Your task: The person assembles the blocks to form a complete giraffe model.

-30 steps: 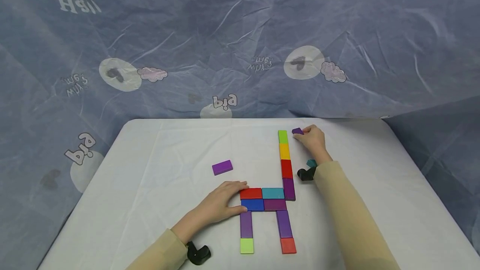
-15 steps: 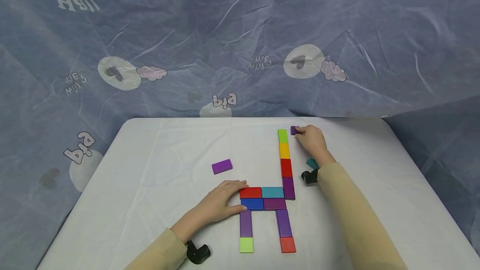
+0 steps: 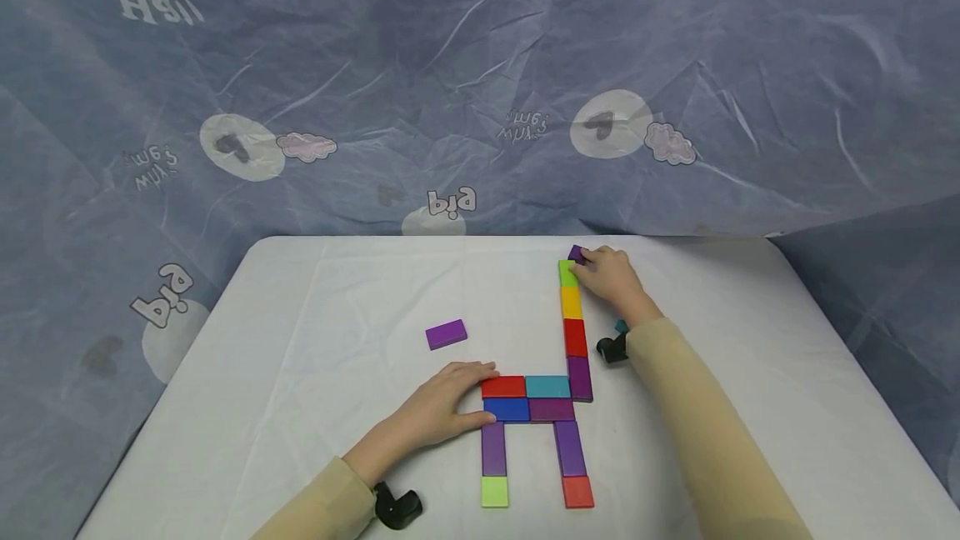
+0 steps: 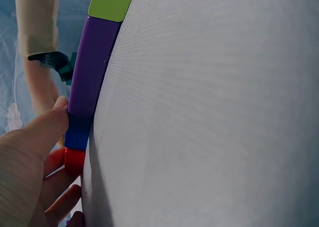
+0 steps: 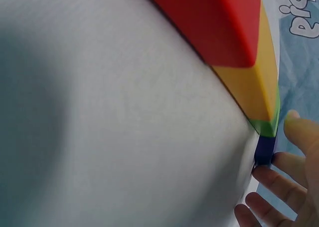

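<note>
My right hand (image 3: pixel 615 280) holds a small purple block (image 3: pixel 576 254) by the fingers at the far end of a column. In the right wrist view the fingers touch this block (image 5: pixel 265 149) and the thumb is over the green one (image 5: pixel 264 126). Down from it run a green block (image 3: pixel 568 273), a yellow block (image 3: pixel 572 302), a red block (image 3: pixel 575 337) and a longer purple block (image 3: pixel 580 377). My left hand (image 3: pixel 431 407) rests at the left end of the two-row body, fingers by the red block (image 3: pixel 504 387), thumb at the blue block (image 3: pixel 512 409).
Two purple legs extend toward me, ending in a lime block (image 3: pixel 495 492) and an orange-red block (image 3: pixel 578 492). A loose purple block (image 3: pixel 446 334) lies left of the column. A teal block (image 3: pixel 621 326) shows partly behind the right wrist's black camera (image 3: pixel 612 348).
My right hand has moved left with the small purple block, from beside the column to the far end of the green block. The block has turned; my left hand has stayed put.
</note>
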`<action>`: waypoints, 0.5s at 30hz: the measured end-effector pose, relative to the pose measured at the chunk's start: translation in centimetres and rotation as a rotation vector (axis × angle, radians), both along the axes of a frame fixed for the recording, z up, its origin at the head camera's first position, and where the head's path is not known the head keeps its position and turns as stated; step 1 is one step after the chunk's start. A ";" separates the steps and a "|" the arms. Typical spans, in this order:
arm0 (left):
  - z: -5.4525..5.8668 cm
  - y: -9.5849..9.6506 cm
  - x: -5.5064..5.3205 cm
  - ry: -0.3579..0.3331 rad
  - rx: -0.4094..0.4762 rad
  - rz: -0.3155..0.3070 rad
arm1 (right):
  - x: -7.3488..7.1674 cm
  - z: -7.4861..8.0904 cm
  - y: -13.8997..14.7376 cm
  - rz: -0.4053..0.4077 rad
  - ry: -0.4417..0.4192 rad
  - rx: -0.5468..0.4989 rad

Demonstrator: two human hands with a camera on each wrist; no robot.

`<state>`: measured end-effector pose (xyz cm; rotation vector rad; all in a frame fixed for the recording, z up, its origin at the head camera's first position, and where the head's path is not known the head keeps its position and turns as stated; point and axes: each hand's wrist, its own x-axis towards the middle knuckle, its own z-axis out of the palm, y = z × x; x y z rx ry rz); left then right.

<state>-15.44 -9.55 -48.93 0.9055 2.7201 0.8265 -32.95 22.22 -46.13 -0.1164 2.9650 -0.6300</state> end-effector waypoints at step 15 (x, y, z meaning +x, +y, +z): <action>0.1 0.1 0.0 -0.004 0.001 0.006 | -0.1 0.2 -1.0 0.106 -0.004 0.062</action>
